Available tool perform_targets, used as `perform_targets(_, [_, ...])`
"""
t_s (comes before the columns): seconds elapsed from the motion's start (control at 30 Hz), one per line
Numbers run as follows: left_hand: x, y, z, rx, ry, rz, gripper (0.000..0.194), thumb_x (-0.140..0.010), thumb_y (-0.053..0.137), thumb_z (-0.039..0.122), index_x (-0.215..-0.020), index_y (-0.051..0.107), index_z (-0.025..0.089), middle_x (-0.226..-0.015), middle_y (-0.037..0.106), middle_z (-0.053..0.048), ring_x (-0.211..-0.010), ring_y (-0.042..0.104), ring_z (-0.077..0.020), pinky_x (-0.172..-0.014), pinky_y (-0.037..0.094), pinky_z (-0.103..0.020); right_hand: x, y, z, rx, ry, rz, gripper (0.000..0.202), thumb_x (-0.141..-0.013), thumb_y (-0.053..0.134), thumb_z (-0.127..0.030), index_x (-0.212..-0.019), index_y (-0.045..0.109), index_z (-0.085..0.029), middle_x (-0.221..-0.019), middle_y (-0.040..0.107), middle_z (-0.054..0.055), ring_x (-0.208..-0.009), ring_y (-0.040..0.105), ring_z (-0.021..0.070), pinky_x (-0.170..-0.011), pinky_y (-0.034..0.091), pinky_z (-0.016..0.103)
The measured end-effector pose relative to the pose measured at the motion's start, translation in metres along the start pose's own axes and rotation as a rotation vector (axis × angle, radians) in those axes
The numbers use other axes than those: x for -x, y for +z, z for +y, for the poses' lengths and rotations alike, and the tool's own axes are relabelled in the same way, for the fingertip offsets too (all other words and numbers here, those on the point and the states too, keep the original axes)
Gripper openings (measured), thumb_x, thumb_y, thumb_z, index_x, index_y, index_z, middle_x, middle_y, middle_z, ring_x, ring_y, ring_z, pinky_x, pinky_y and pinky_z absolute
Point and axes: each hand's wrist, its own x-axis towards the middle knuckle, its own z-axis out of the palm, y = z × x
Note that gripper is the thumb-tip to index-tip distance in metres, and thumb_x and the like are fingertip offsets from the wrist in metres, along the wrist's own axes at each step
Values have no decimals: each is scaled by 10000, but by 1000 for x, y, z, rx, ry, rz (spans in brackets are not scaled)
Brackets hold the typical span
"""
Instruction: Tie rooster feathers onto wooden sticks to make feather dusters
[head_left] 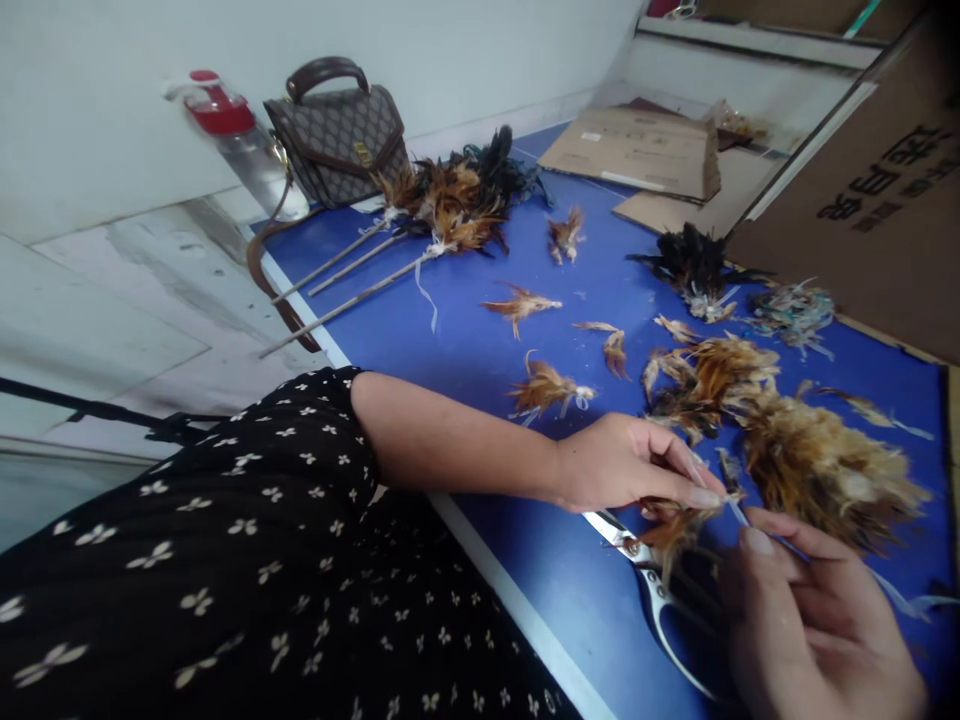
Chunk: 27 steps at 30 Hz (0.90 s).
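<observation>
Bench (465, 350), blue top w/ pale edge strip, runs from 7 o'clock up toward 1 o'clock; cardboard box (877, 200) w/ printed characters stands at 2 o'clock along its far edge; flattened cardboard (637, 150) lies at 12–1 o'clock beyond it. Person's sleeve (247, 560), black w/ small white flower print, fills 8 o'clock. Brown patterned handbag (337, 135) sits at 11 o'clock, its strap trailing down over bench edge; plastic bottle (236, 135) w/ red cap just beside it, blurred. Feather dusters on sticks (420, 225) lie at 11–12 o'clock, heads touching in one heap; big pile of brown feathers (810, 460) at 3–4 o'clock; black feather clump (690, 260) at 1–2 o'clock; small tufts scattered mid-bench betw. these. Scissors (652, 585), metal, lie flat on bench at 5 o'clock, partly under the hands. Left hand (630, 465) at 4 o'clock, thumb & fingertips pinched on small feather bundle (675, 525); right hand (817, 620) at 5 o'clock, close beside it, fingers closed on a thin strip (739, 513) at that bundle's top; bundle hangs betw. both hands, just above scissors, near edge of big pile.
</observation>
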Motion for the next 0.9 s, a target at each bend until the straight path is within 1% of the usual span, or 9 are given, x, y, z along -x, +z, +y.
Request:
perform_targets(0.17, [3,4,4,-8,23,31,563,-502,1156,401,-870,830,127,-857,773,-14,-699,606,-87,-696,481,-305,-2,0,14,127,-116,43,520,-952,885,-682,-1181,875,-216,-952,838,49,-714,732,162,-682,603,243])
perform_targets(0.27, [4,3,1,-58,18,-6,554,-505,1158,390,-843,804,128,-893,791,-18,-703,637,-85,-704,519,-300,-3,-1,17,263,-216,61,511,-984,837,-706,-1160,907,-232,-917,846,27,-712,744,164,-729,600,259])
perform_targets(0.37, [3,0,-3,-113,16,-50,558,-528,1152,430,-817,774,138,-929,811,-31,-657,650,-86,-669,553,-302,-5,-4,17,336,-253,69,528,-993,811,-734,-1143,923,-240,-965,876,30,-748,785,190,-752,616,283])
perform_targets(0.43, [2,-2,-5,-171,81,-58,524,-578,1139,442,-821,782,146,-945,824,-43,-679,674,-93,-708,594,-308,-5,-5,15,336,-235,66,533,-988,821,-734,-1148,928,-238,-1037,892,41,-807,815,220,-805,643,313])
perform_targets(0.5, [1,-5,-5,-262,207,-69,447,-621,1132,389,-812,802,155,-943,828,-49,-791,729,-116,-857,641,-321,-4,-6,13,317,-209,63,512,-983,845,-713,-1157,928,-239,-1084,896,46,-864,832,239,-875,657,336])
perform_targets(0.57, [1,-8,-4,-368,349,-89,347,-672,1116,310,-799,824,173,-947,830,-56,-914,763,-142,-1018,639,-339,-3,-5,10,295,-185,66,488,-977,869,-689,-1168,928,-244,-1103,895,44,-899,840,243,-920,657,338])
perform_targets(0.63, [2,-9,-1,-474,448,-119,243,-744,1075,247,-809,846,197,-969,834,-68,-957,773,-160,-1086,633,-357,-2,-5,9,275,-164,71,491,-967,883,-685,-1176,928,-243,-1117,894,46,-922,844,248,-948,660,338])
perform_targets(0.77, [6,-10,8,-671,507,-183,141,-849,964,153,-795,861,234,-1029,837,-101,-1005,795,-188,-1101,644,-358,-4,-8,15,289,-118,82,560,-937,884,-742,-1177,927,-237,-1092,893,54,-891,836,249,-885,676,324])
perform_targets(0.9, [10,-9,17,-811,504,-242,175,-878,900,104,-796,870,255,-1089,830,-125,-1067,804,-209,-1110,637,-346,-9,-10,23,243,-24,77,608,-882,926,-748,-1187,923,-221,-1020,885,61,-753,784,207,-645,635,252])
